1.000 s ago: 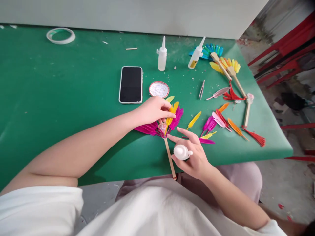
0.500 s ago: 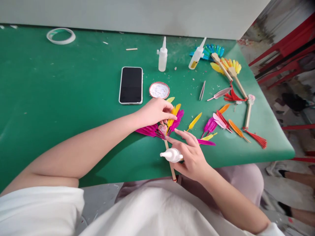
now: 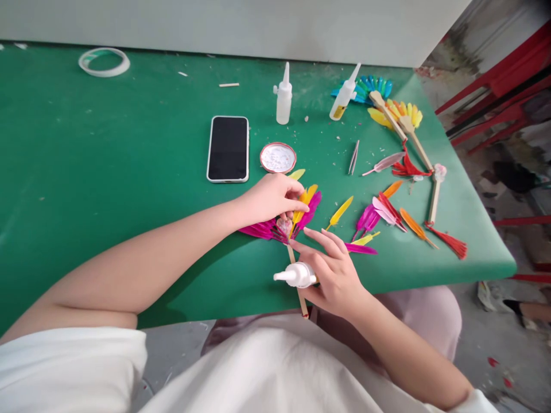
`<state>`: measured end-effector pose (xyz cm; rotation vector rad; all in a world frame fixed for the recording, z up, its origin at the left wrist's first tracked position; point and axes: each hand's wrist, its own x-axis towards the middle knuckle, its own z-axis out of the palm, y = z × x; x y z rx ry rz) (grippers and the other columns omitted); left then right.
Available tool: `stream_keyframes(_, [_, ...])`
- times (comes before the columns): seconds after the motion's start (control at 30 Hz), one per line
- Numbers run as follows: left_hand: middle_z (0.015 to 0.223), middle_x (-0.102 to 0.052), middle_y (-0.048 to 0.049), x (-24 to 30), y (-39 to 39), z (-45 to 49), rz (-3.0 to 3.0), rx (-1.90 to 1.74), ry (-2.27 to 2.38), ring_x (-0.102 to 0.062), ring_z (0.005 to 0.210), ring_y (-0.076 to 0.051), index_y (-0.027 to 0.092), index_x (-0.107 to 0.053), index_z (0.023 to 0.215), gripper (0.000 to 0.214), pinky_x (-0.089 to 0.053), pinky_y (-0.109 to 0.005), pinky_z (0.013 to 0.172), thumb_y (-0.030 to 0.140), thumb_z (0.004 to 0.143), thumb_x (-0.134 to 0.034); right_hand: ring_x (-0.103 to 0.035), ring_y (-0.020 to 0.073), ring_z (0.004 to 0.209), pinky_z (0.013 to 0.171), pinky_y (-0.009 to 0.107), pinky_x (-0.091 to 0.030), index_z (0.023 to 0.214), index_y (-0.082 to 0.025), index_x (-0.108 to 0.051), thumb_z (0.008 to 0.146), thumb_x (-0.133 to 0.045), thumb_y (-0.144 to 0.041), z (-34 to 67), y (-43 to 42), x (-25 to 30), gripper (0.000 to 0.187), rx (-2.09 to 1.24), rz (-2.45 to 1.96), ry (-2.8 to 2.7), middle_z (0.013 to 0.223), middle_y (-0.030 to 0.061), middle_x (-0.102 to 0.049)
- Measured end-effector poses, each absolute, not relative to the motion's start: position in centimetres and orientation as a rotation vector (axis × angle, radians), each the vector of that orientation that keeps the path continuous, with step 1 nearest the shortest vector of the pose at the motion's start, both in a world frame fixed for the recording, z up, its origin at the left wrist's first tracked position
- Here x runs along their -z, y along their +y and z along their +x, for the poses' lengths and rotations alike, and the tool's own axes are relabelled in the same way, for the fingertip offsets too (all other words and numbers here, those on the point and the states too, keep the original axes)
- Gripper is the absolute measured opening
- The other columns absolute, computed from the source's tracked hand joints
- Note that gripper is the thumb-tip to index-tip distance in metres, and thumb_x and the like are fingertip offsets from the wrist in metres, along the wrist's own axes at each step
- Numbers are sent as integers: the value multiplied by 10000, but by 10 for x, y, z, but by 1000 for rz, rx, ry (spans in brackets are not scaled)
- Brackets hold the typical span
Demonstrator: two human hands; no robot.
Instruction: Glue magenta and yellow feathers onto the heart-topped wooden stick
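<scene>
A fan of magenta feathers [image 3: 259,229] with a wooden handle [image 3: 293,255] lies at the table's front edge, a heart-shaped piece [image 3: 284,226] at its base. My left hand [image 3: 278,198] is over the fan, its curled fingers and thumb closed on a yellow feather [image 3: 299,213]; its fingertips are partly hidden. In my right hand [image 3: 338,269] a white glue bottle [image 3: 299,275] is gripped, its nozzle pointing left above the handle. The right index finger reaches to the fan's base, touching or very near it.
A phone [image 3: 228,149], a round lid [image 3: 278,157], two upright glue bottles [image 3: 283,103] and tweezers [image 3: 353,158] lie beyond my hands. Loose feathers [image 3: 387,211] are to the right, with finished-looking fans [image 3: 404,117] and a red-tasselled handle [image 3: 434,198]. A tape roll [image 3: 104,62] sits far left.
The glue bottle in my right hand has tipped further left, its nozzle now more level. My left hand stays at the feathers almost unmoved.
</scene>
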<state>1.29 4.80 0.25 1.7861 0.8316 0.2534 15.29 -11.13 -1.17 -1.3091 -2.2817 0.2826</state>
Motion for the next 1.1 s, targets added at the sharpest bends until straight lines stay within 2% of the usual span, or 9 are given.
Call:
stream_keyframes(0.1, [568,-602,12,1,47,14,1744,-272,859,-598,488,-128,144,-598,819,203,-500,-225,460,295,706,-675,-361,252,1267,1037,428,-284,899,-189,-518,717,-558,-263,152,-111,11,200,-284,-1306,-2302,1208,44,-588])
stream_keyframes(0.23, [595,-595,32,1,47,14,1716,-291,875,-610,498,-134,179,-541,1003,350,-508,-222,462,271,699,-687,-328,264,1290,1056,445,-252,898,-190,-518,725,-539,-231,151,-109,9,179,-296,-1321,-2344,1244,37,-563])
stream_keyframes(0.5, [608,-555,65,-10,44,12,1771,-264,890,-601,488,-94,251,-428,1213,498,-496,-175,489,175,758,-617,-298,258,1306,1065,433,-248,932,-180,-522,754,-514,-250,151,-109,11,192,-338,-1332,-2349,1258,41,-549])
stream_keyframes(1.1, [644,-586,47,-4,42,14,1789,-262,865,-583,479,-96,262,-424,1217,498,-480,-184,477,191,761,-609,-290,266,1308,1056,440,-261,943,-178,-516,763,-511,-242,150,-107,11,191,-357,-1343,-2385,1303,53,-507])
